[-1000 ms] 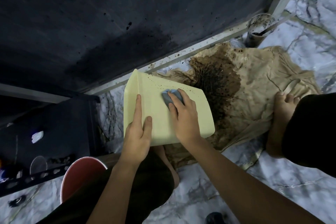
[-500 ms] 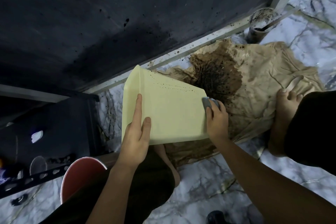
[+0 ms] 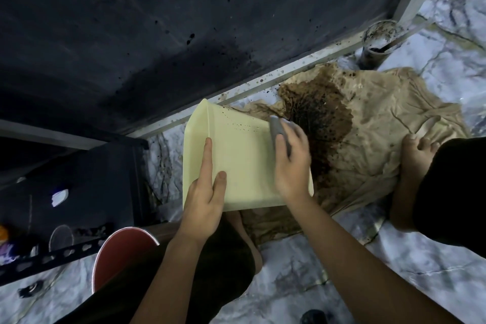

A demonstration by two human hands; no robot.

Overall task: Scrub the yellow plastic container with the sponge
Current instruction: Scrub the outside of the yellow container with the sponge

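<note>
Yellow plastic container (image 3: 244, 163), tipped on its side above the marble floor (image 3: 302, 279), broad face up, speckled with dark spots near the far edge. Left hand (image 3: 205, 194) at the container's near left corner, index finger stretched straight along the face, thumb laid on top, remaining fingers hidden under the edge; whether its grip clamps the edge, cannot tell. Right hand (image 3: 290, 163) on the container's right side, blurred, grip curled round a grey sponge (image 3: 277, 129) pressed to the far right edge. Stained beige cloth (image 3: 368, 134) spread on the floor just right of the container, dark brown patch nearest it. Bare foot (image 3: 413, 166) on the cloth's right part. Red bucket (image 3: 118, 258) near left of the container. Dirty cylinder (image 3: 378, 39) standing beyond the cloth.
</note>
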